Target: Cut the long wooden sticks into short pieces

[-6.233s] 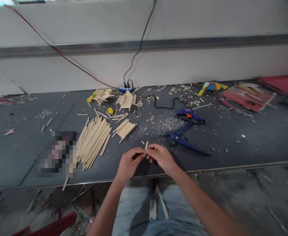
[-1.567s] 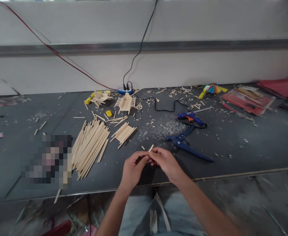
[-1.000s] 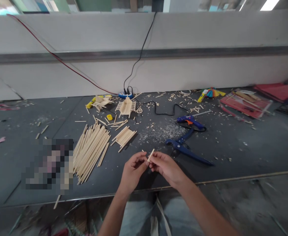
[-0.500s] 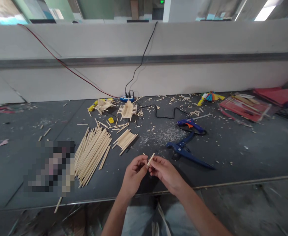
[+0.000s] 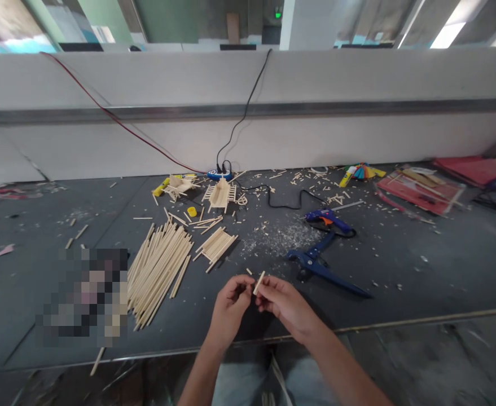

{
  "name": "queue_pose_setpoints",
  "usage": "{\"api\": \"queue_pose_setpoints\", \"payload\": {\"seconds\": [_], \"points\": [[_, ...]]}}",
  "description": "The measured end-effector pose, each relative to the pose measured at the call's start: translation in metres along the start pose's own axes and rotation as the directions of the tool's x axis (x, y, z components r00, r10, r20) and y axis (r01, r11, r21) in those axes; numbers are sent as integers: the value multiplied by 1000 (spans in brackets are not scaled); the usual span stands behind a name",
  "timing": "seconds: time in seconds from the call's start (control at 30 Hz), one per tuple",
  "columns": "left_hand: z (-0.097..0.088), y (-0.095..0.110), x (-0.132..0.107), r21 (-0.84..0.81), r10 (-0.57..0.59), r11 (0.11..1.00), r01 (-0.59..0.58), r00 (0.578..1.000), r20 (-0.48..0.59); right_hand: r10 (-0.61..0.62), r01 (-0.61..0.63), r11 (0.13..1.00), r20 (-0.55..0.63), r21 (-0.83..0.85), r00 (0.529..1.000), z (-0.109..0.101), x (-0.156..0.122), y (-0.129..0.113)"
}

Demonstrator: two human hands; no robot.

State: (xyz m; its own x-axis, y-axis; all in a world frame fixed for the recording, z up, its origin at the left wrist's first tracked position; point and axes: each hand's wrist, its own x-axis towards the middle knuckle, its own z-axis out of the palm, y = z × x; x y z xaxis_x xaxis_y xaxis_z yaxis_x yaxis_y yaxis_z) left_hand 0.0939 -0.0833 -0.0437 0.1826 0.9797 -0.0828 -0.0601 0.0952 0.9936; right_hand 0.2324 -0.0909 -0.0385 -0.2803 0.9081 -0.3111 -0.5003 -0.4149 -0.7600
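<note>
Short stick (image 5: 259, 283): held over the near part of the surface (image 5: 421, 237), slanting, upper end leaning right in view. From my remote station I see the right hand (image 5: 282, 300) clamped on it between thumb and fingers. Left hand (image 5: 229, 307): fingers curled, tips just beside the stick; whether they grip anything, I cannot tell.

Handling, my judgement: pinch lightly, leave both ends in sight, steady the hands together so the stick does not roll. So small a piece could easily drop.

Outward: an offcut (image 5: 249, 271) lies just beyond the left fingertips. Slatted panel (image 5: 216, 248) farther left, then the stick pile (image 5: 161, 270). To the right, blue cutter (image 5: 315, 264), with the glue gun (image 5: 328, 219) behind it.

Writing: none legible to me. Any print on the yellow tube (image 5: 346, 177), cutter or gun is too small. Pixelated patch (image 5: 87, 299) left of the pile: contents hidden. Green lit sign (image 5: 278, 12) beyond the wall (image 5: 358, 76): unreadable.
</note>
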Motion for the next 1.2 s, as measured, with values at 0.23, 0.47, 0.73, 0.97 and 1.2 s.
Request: {"api": "queue_pose_setpoints", "payload": {"seconds": [0.23,0.47,0.73,0.97,1.2], "points": [[3,0,-1,40,31,999,-34,998,56,-60,55,996,-63,-74,996,0,0,-4],[4,3,-2,104,21,994,-24,999,33,-82,63,986,-117,-156,990,0,2,-5],[4,3,0,146,29,989,-29,1000,4,-139,93,962,-166,-258,976,2,3,-5],[4,1,0,193,51,980,-46,998,-22,-209,140,932,-179,-334,961,-1,3,0],[4,1,0,174,53,983,-51,999,-9,-179,125,955,-186,-270,966,0,2,0]]}}
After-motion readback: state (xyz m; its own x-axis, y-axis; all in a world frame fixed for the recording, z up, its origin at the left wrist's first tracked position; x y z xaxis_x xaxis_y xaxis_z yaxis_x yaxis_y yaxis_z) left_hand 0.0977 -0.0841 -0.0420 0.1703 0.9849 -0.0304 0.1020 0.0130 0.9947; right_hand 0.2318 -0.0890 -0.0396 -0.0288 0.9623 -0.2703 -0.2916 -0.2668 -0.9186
